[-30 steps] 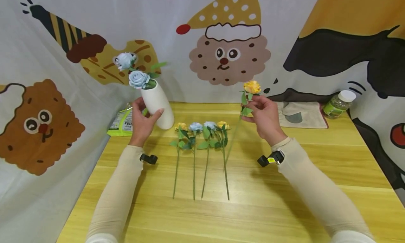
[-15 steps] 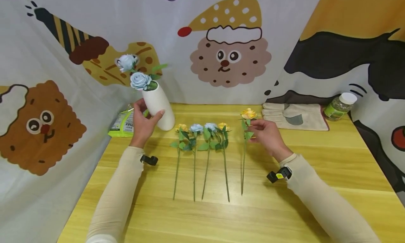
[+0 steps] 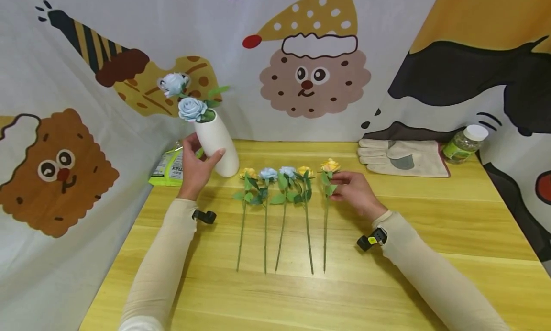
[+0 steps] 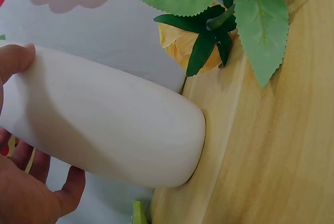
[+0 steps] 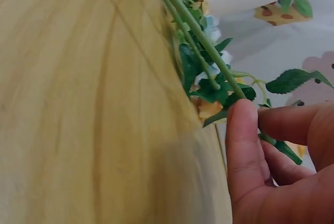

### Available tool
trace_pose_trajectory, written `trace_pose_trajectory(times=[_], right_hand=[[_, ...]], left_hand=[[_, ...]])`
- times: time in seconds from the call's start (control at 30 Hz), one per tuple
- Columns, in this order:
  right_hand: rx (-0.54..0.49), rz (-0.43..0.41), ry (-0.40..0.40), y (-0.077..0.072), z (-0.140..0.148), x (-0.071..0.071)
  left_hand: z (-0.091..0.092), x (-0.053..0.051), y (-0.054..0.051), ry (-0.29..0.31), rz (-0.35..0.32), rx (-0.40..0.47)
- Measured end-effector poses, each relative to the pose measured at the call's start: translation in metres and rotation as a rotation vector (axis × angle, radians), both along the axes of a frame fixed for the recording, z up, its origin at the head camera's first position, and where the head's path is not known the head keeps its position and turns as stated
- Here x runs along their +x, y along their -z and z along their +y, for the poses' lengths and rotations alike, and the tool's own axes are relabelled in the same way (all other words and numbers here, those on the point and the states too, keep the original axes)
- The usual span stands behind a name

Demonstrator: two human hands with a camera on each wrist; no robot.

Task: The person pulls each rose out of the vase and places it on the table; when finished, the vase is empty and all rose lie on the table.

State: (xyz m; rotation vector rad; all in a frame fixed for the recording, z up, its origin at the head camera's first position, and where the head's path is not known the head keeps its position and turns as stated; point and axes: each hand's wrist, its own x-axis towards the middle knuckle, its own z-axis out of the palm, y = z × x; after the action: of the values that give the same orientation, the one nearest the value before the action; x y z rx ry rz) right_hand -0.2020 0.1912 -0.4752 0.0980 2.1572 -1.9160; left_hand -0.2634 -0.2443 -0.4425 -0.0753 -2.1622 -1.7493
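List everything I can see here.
Vase: 1, white, back left
Vase roses: 2, pale blue, in vase
Row roses: 4, two yellow, two blue, centre
Held rose: 1, yellow, right of row
Packet: 1, green and white, left of vase
Glove: count unclear, cream and grey, back right
Jar: 1, clear, back right
Table: 1, yellowish wood, beneath
Backdrop: 1, white, patterned, behind
Wrist devices: 2, black, wrists
Sleeves: 2, beige, on arms
Left hand: 1, fingers round vase
Right hand: 1, fingers pinching held rose
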Motion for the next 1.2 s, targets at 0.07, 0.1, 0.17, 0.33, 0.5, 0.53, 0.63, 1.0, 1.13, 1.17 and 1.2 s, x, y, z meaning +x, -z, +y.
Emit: trace_pose_trajectory(times=[0.07,0.1,0.17,0.33,0.5,0.53,0.63,1.0,1.13,1.17,1.2], right_hand=[[-0.006,-0.017,-0.029,0.005,-0.001,-0.002],[-0.007,-0.025,-0.047,0.006,-0.002,-0.002],[-0.006,-0.050,-0.076,0.010,-0.002,-0.003],[0.018,-0.076,-0.149,0.015,-0.003,-0.003],[0.078,-0.059,-0.191,0.013,-0.005,-0.003],[0.096,-0.055,-0.194,0.011,-0.005,-0.003],[0.150,-0.042,-0.196,0.007,-0.007,-0.003],[0.237,-0.016,-0.176,0.001,0.000,-0.005],[0.269,0.018,-0.162,-0.008,0.002,-0.004],[0.284,0.031,-0.157,-0.011,0.003,-0.004],[0.296,0.051,-0.153,-0.014,0.004,-0.004]], left_hand=[[0.000,-0.001,0.001,-0.002,0.005,0.006],[-0.001,-0.001,0.001,-0.002,0.007,0.006],[-0.001,-0.001,0.003,-0.003,0.008,0.007],[-0.001,-0.002,0.007,0.000,0.014,-0.001],[-0.003,-0.003,0.010,-0.004,0.009,-0.025],[-0.003,-0.003,0.010,-0.005,0.007,-0.028],[-0.004,-0.004,0.009,-0.004,0.006,-0.037],[-0.005,-0.006,0.007,-0.003,-0.020,-0.046],[-0.001,-0.001,-0.002,-0.003,-0.033,-0.038],[0.001,0.002,-0.006,0.001,-0.034,-0.032],[0.003,0.005,-0.010,0.001,-0.037,-0.029]])
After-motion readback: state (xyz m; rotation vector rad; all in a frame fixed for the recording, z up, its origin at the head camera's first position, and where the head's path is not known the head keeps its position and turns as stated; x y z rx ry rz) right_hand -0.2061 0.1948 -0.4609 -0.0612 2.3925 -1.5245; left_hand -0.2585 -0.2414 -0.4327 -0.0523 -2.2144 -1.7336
